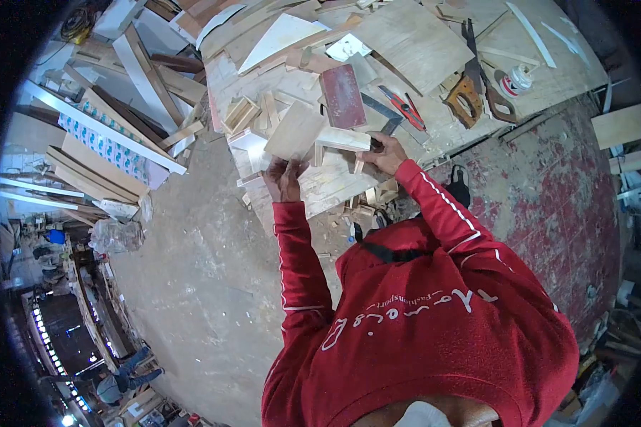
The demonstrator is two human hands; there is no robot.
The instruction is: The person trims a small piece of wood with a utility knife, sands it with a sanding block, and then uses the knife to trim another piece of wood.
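A thin rectangular wooden panel (296, 133) is held at its lower edge by my left hand (284, 179), fingers closed on it. My right hand (383, 154) is closed on the right end of a pale wooden strip (344, 139), which reaches left to the panel. Short wood blocks stand below the strip. Just beyond my hands lies a dark red board (342, 96), with a metal square (382, 112) and a red cutter-like tool (404, 110) to its right. Small wooden frame pieces (242, 115) sit left of the panel.
The workbench (434, 146) carries a plywood sheet (409, 43), a handsaw (464, 99), a second saw handle (502, 107) and a white container (516, 80). Stacked timber (146, 71) leans at the left. Someone in dark clothing (121, 381) is far off at the lower left.
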